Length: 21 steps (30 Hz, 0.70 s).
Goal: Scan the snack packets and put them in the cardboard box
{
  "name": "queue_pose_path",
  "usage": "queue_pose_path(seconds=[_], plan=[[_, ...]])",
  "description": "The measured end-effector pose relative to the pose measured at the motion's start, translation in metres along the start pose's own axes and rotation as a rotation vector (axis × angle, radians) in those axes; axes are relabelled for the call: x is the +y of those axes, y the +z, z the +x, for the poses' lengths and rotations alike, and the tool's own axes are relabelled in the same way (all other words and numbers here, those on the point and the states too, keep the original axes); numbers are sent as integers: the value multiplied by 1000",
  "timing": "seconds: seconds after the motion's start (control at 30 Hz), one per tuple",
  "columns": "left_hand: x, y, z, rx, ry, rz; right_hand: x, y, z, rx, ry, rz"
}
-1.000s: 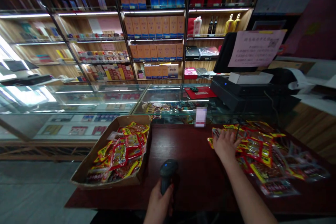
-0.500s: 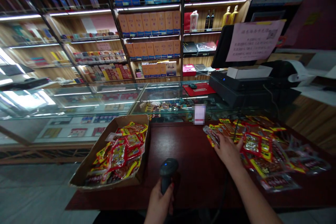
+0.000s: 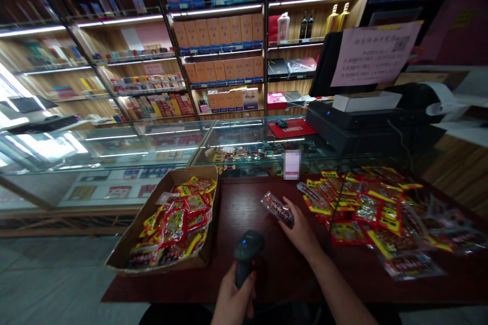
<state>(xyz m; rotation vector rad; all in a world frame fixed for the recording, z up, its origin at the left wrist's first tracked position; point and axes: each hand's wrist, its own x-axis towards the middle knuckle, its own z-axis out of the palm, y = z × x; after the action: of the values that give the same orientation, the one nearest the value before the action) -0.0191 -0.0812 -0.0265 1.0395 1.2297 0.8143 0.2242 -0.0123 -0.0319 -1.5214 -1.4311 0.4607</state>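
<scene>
The handle of a dark scanner (image 3: pixel 248 250) is grasped in the left hand (image 3: pixel 233 292), its head pointed away from the body. A slim packet (image 3: pixel 277 209) is pinched by its near right end between the thumb and fingers of the right hand (image 3: pixel 299 231). Its long axis is slanted from that end to a free end, which is pointed far and left. The packet is held over the brown table (image 3: pixel 244 203), beyond the scanner; whether the tabletop is touched cannot be told.

Half a second ago the right hand was placed at the left edge of the packet pile (image 3: pixel 368 208); now it has been drawn left, clear of it, while the scanner has been kept nearly in place. The pile is crossed by a thin dark cord (image 3: pixel 335 208). To the left, a cardboard box (image 3: pixel 214 208) is filled with similar packets. Farther off, a glass case (image 3: pixel 179 144) is backed by stocked shelves (image 3: pixel 224 53).
</scene>
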Motion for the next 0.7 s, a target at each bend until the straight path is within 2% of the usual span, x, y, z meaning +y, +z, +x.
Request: queue_pose_path(seconds=[0.07,0.33,0.47,0.57,0.7], plan=[[8,3,-7,-34,9,35,2,2,-1,-36,-19,15],[65,32,-29,-82,92,166,3,1,-6,-137,-48,94],[73,36,-27,-144,159,260,-3,-2,-8,-146,-8,118],[74,36,-27,-139,217,307,-6,-4,-9,-142,-19,90],[72,38,-28,-133,174,257,-6,-4,-8,-105,-101,78]])
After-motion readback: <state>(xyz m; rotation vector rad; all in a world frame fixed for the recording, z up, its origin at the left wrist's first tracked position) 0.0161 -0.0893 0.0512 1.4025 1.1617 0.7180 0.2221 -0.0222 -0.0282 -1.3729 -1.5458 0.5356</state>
